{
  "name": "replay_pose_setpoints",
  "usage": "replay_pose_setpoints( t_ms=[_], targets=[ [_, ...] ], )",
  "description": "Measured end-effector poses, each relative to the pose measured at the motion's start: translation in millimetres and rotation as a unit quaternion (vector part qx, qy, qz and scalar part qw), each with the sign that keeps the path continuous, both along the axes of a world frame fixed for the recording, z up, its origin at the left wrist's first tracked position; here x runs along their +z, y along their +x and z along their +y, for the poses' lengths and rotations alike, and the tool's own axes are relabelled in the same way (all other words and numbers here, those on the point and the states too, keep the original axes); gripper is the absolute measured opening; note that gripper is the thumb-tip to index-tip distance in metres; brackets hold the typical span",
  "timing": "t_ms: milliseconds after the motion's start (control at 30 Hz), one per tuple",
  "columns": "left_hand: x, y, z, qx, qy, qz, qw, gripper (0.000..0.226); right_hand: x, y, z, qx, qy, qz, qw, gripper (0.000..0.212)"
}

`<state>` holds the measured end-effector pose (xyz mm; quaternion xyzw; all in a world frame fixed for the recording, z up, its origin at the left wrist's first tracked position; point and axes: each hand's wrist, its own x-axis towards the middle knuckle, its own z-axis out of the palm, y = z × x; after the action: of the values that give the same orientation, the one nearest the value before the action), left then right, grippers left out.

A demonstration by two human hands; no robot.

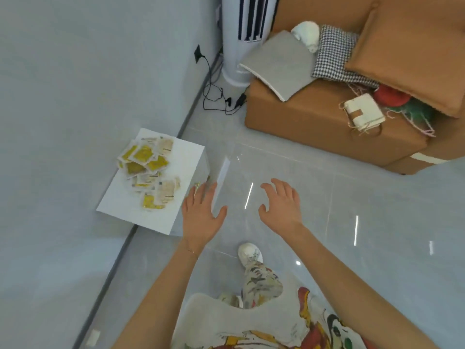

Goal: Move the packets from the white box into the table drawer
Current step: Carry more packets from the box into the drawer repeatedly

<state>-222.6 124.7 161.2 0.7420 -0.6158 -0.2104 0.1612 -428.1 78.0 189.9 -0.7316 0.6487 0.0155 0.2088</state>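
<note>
A white box (pixel 186 157) stands on the floor against the left wall. Several yellow and beige packets (pixel 148 170) lie in a loose pile on its top. My left hand (pixel 201 210) hovers just right of the box's near corner, palm down, fingers spread, holding nothing. My right hand (pixel 281 205) is out over the floor tiles, also spread and holding nothing. No table drawer is in view.
A brown sofa (pixel 314 122) with cushions, a small bag and yarn stands at the upper right. A white tower fan (pixel 239 46) and black cables (pixel 219 96) sit in the corner. My white shoe (pixel 249 253) is on the glossy grey floor below my hands.
</note>
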Motion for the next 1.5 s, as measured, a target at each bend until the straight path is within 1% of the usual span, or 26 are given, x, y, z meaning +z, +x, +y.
replay_pose_setpoints(
  t_ms=[167, 367, 533, 633, 733, 867, 1000, 1067, 1133, 1233, 1267, 1333, 1367, 1433, 1500],
  targets=[
    [-8.2, 35.8, -21.0, 0.124, 0.021, 0.009, 0.992, 0.074, -6.9, 50.2, -61.1, 0.094, 0.015, -0.017, 0.995, 0.057],
    [-26.8, 80.2, -14.3, 0.216, 0.078, 0.009, 0.973, 0.079, -19.5, 102.0, -108.1, 0.195, 0.035, 0.007, 0.98, 0.058],
    [-51.0, 122.4, -3.9, 0.291, 0.091, 0.03, 0.952, 0.078, -47.9, 148.4, -123.7, 0.228, 0.055, 0.017, 0.972, 0.057],
    [-74.6, 151.0, -0.3, 0.324, 0.121, 0.053, 0.937, 0.083, -76.8, 180.0, -129.9, 0.251, 0.064, 0.029, 0.965, 0.057],
    [-99.4, 182.5, -1.3, 0.331, 0.14, 0.072, 0.93, 0.083, -103.9, 212.0, -140.7, 0.238, 0.065, 0.028, 0.969, 0.057],
    [-129.6, 222.0, -9.3, 0.351, 0.15, 0.11, 0.918, 0.069, -135.9, 255.6, -157.0, 0.21, 0.076, 0.014, 0.975, 0.057],
    [-166.9, 260.2, -37.9, 0.391, 0.16, 0.146, 0.895, 0.065, -178.4, 294.9, -183.8, 0.181, 0.104, -0.006, 0.978, 0.057],
    [-188.3, 277.5, -59.0, 0.395, 0.149, 0.154, 0.893, 0.067, -201.2, 312.9, -201.3, 0.173, 0.116, -0.011, 0.978, 0.057],
    [-209.1, 292.9, -87.4, 0.388, 0.136, 0.164, 0.897, 0.065, -227.5, 329.3, -223.3, 0.146, 0.148, -0.037, 0.978, 0.056],
    [-244.0, 310.0, -135.9, 0.354, 0.099, 0.219, 0.904, 0.061, -273.5, 353.9, -262.7, 0.1, 0.229, -0.082, 0.965, 0.059],
    [-253.8, 315.0, -148.1, 0.335, 0.079, 0.216, 0.914, 0.065, -286.5, 360.8, -273.6, 0.093, 0.231, -0.09, 0.964, 0.063],
    [-272.8, 326.5, -165.6, 0.308, 0.04, 0.158, 0.937, 0.069, -307.4, 372.2, -290.2, 0.101, 0.201, -0.088, 0.97, 0.071],
    [-284.4, 334.5, -177.0, 0.308, 0.025, 0.128, 0.942, 0.069, -319.5, 378.8, -300.3, 0.111, 0.181, -0.077, 0.974, 0.075],
    [-299.7, 349.2, -199.5, 0.321, 0.016, 0.093, 0.942, 0.076, -341.5, 389.1, -320.4, 0.125, 0.147, -0.067, 0.979, 0.08],
    [-311.8, 356.3, -217.3, 0.349, 0.04, 0.078, 0.933, 0.082, -358.2, 397.8, -335.9, 0.139, 0.143, -0.075, 0.977, 0.083]
  ],
)
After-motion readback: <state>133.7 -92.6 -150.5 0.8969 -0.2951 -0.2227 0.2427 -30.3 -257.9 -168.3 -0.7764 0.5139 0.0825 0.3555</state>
